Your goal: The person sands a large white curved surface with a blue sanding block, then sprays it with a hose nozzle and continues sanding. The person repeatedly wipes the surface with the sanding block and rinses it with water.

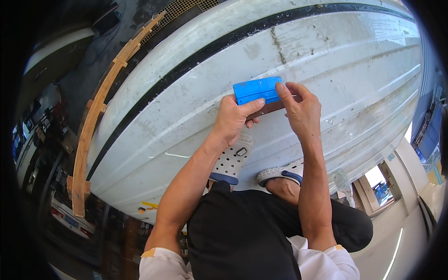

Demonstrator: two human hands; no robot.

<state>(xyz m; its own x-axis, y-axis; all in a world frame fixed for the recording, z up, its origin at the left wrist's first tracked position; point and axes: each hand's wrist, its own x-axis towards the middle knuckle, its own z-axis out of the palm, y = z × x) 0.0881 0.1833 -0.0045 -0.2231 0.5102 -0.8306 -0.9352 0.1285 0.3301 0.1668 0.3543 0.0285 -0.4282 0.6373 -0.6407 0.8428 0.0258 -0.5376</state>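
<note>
A blue flat rectangular squeegee (254,88) is held up over the white ribbed roof (196,100). My left hand (234,114) grips its lower left part, with the thumb lying across the front and fingers curled behind. At its right end my right hand (302,105) pinches the corner between thumb and fingers. Along the lower edge of the squeegee runs a dark brown strip (273,108), partly hidden by my left thumb and fingers. Below my hands are my two feet in white clogs (232,158) with blue trim, standing on the roof.
A black strip (186,63) curves along the roof's far left side. Beyond it stands a long wooden frame (93,112). A yellow-handled tool (150,204) lies near the roof's lower left edge. Clear crumpled plastic (343,184) hangs at the right edge. A parked car (70,217) sits far below.
</note>
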